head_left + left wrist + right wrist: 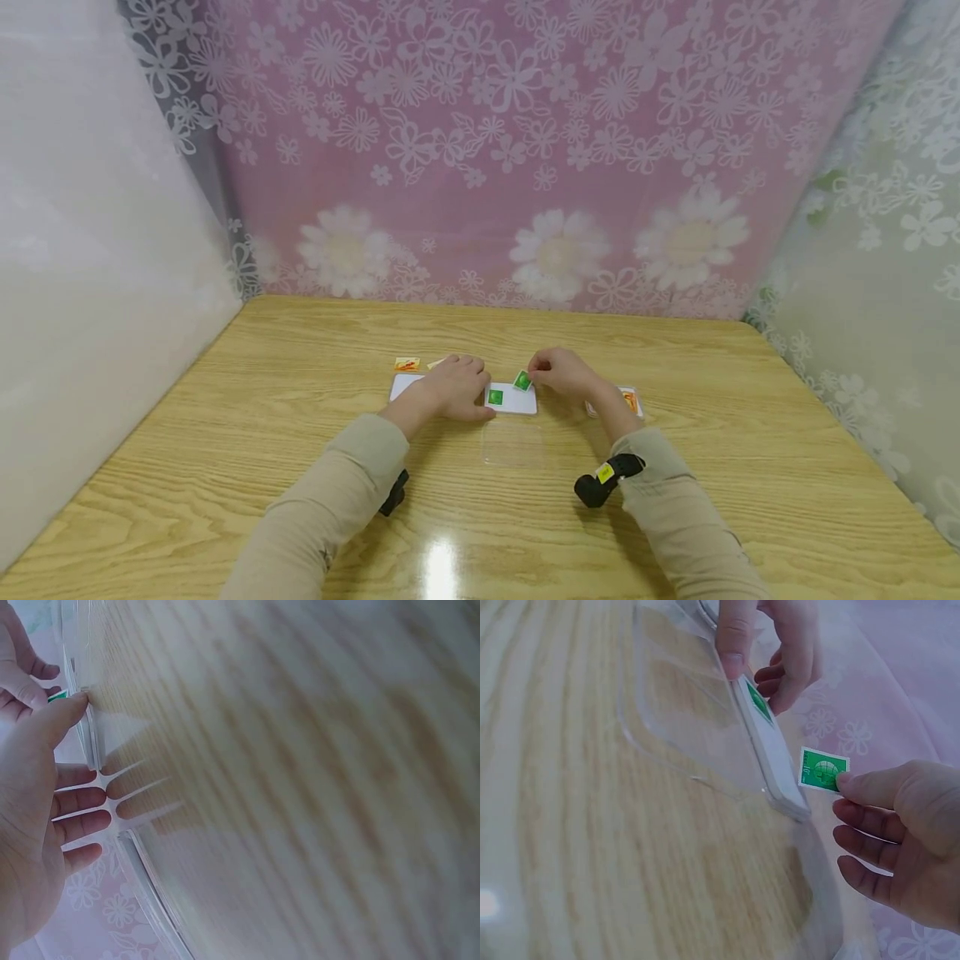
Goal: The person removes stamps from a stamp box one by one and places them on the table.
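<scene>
Stamps on a wood-grain desk (300, 517), going left to right. Furthest left there's an orange stamp (407, 364) lying on the desk just beyond a white case (403, 383), and next to it a pale stamp (435, 364) that's mostly blocked from view. That case runs under the left hand (453, 390) in the head view, so I can't see its right end there.

As for the hands: the left one is spread out pretty wide, fingers fairly straight, thumb sticking out to touch the near edge of a second case (517, 407), the middle one, by its left end. It's bracing more than gripping, as far as I can tell.

On that middle case there's a green stamp (496, 397) lying flat, just beside the left thumb. A clear lid (513, 443) lies on the near side, kinda hard to make out against the wood.

Then a second green stamp (522, 381), pinched by a corner between thumb and index finger of the right hand (566, 375), other fingers loosely bent. It's tilted near the case's far right corner, and the right wrist view shows it lifted clear.

Furthest right, partly behind the forearm, there's another case (592, 410) with an orange-printed piece (631, 402) in it.
</scene>
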The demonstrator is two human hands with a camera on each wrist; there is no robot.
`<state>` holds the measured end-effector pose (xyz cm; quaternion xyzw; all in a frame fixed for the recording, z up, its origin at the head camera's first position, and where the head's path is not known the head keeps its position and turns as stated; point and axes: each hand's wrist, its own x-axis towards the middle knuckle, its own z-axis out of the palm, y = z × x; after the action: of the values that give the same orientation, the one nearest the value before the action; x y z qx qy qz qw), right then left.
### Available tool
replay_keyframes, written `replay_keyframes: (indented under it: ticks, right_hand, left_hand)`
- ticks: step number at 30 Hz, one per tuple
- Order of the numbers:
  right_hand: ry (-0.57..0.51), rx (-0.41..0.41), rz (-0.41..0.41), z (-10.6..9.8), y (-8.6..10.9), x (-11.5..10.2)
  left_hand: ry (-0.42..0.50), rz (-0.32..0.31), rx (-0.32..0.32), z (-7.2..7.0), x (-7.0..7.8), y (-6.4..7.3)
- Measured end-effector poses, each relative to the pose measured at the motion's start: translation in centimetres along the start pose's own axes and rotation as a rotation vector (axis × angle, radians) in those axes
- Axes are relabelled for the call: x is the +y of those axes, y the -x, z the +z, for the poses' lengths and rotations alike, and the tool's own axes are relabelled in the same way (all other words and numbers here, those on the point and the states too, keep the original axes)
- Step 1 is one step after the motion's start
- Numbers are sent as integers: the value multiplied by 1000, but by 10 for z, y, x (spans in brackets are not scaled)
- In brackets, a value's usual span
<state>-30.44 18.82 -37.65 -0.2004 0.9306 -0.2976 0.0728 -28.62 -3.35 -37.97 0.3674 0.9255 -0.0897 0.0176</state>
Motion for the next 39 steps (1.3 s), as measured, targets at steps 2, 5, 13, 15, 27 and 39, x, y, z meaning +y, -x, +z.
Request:
replay_keyframes:
  ticks: [2,5,13,15,27,39]
  right_hand:
    - [-5,5,-1,-2,-1,1]
    - [-33,15,26,-4,-1,2]
    - [-31,56,69,-5,-9,7]
    - [-22,64,86,-4,-11,9]
    - [54,76,126,10,-21,11]
    - [161,68,162,14,-25,4]
  left_hand:
    - [0,1,-2,0,0,0]
    - [-1,5,-2,0,1,0]
    - [-21,8,-7,3,1,-2]
    - [-22,8,-5,3,1,-3]
    - [-15,-3,-23,1,4,-2]
    - [-12,-11,-11,2,0,-1]
